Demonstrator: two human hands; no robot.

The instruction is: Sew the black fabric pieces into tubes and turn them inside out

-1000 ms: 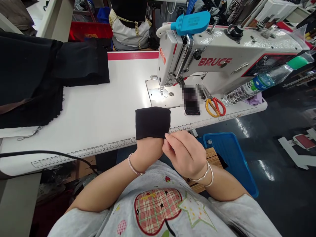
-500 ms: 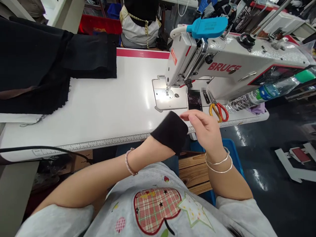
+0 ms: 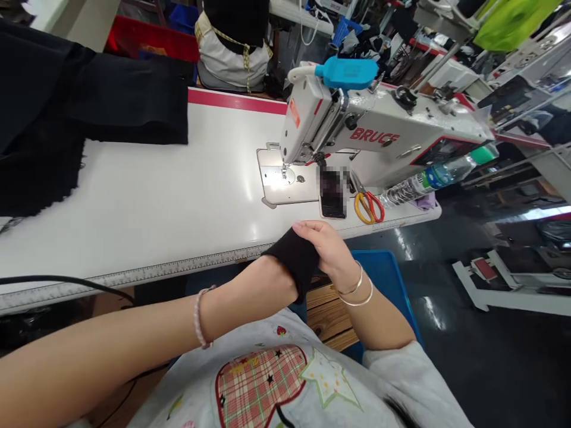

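Head view: black cuff [image 3: 292,260], likely soft and light, sheathes left hand (grip cannot tell); right hand [image 3: 329,251] pinches its edge, probably the best hold.

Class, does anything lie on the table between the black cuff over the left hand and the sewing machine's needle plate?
Nothing visible does: only bare white table separates the black cuff from the needle plate. The phone and scissors lie right of it.

The brand name "BRUCE" is printed in red letters on the white sewing machine [image 3: 379,134]. Numbers on the printed ruler strip [image 3: 169,268] along the white counter [image 3: 156,196] cannot be read.
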